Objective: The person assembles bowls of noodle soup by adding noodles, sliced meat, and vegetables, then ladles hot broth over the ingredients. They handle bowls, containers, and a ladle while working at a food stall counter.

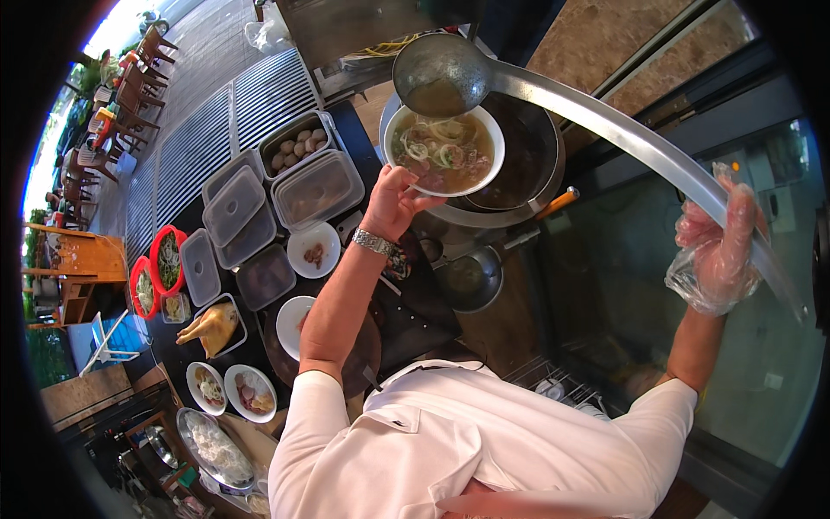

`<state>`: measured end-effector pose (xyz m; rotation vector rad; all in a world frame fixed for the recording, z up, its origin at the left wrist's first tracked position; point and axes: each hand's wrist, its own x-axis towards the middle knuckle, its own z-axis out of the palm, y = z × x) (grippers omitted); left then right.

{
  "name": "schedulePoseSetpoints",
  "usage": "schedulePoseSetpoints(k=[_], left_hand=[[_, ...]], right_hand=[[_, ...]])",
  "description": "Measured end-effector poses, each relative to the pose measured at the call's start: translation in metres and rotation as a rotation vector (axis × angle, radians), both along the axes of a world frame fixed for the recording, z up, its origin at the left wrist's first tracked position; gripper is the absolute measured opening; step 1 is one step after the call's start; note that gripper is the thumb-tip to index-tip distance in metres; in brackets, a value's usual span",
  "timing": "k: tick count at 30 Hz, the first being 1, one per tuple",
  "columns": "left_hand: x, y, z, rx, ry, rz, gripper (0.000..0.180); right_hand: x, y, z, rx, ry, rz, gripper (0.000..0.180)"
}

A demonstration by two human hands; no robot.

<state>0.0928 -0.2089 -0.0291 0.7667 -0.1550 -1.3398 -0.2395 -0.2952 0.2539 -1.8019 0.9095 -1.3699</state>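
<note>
My left hand (393, 205) grips the near left rim of a white bowl (486, 180), fingers beneath and thumb on the edge. Broth, noodles, onion rings and pinkish meat fill it. A plastic glove covers my right hand (724, 246), closed around the handle of a long steel ladle (596, 104). The ladle's cup hangs over the bowl's far edge with some broth inside; whether they touch I cannot tell. Behind and under the bowl stands a big pot (560, 164) of dark broth.
Lidded plastic tubs (318, 186) and a tub of brown balls (298, 151) are at left. Near my left arm sit a bowl of meat (294, 251), a cooked chicken (212, 329) and two filled bowls (251, 415). A dark pan (471, 281) is below the pot.
</note>
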Motion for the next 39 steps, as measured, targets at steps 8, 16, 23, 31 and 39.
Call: schedulePoseSetpoints(k=[8, 16, 23, 31, 39], left_hand=[[0.017, 0.018, 0.006, -0.04, -0.05, 0.044, 0.044], [0.035, 0.042, 0.012, -0.124, 0.005, 0.099, 0.046], [0.05, 0.104, 0.025, -0.171, 0.076, 0.192, 0.041], [0.105, 0.278, 0.043, -0.1, 0.087, 0.665, 0.041], [0.213, 0.514, 0.018, -0.037, -0.033, 1.015, 0.031]], right_hand=[[-0.032, 0.038, 0.006, -0.441, 0.435, 0.097, 0.039], [-0.008, 0.057, 0.005, -0.174, 0.26, 0.218, 0.036], [-0.009, -0.065, -0.034, 0.494, -0.419, 0.025, 0.041], [-0.037, -0.185, -0.112, 0.436, -0.405, -0.016, 0.042], [-0.011, -0.143, -0.152, 0.461, -0.208, -0.536, 0.051]])
